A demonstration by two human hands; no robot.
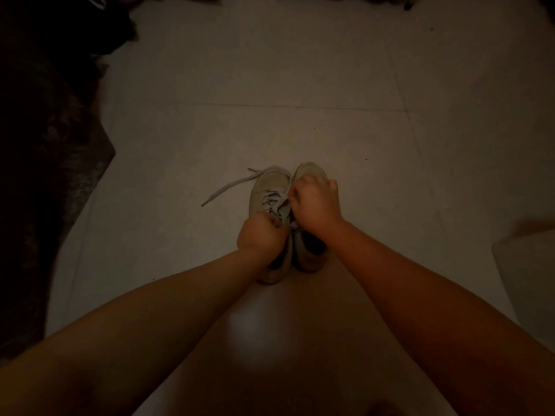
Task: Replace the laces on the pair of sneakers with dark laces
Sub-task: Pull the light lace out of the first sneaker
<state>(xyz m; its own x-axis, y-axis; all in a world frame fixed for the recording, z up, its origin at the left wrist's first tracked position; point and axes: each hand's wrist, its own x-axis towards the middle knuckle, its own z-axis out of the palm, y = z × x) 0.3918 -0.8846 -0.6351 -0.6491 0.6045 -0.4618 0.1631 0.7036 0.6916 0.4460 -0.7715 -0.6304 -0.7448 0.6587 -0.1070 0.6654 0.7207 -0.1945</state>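
Sneakers [288,223] sit side by side on the pale tiled floor [300,85], toes pointing away from the person, right between the two outstretched forearms. Light laces [271,201] are threaded across the left shoe [267,190], and one loose end [228,187] trails off over the floor to the left. The left hand [259,235] is curled down at the upper eyelets and looks to be pinching lace there, though the dim light makes the exact grip hard to read. The right hand [315,202], fingers bunched, pinches a strand at the middle of the lacing, reaching across over the right shoe [309,172], whose toe peeks out beyond the knuckles.

By my reading, this is the early going: the old light lace is being worked out of the left shoe, and no dark lace shows anywhere in view. The next move calls for drawing the pinched strand clear of its eyelets, row by row, while the other hand steadies the shoe so it does not tip or slide on the tile.

As for containers, none can be made out; both shoe openings look dark and I cannot tell what, if anything, lies inside. A dark rug [45,175] borders the floor on the left.
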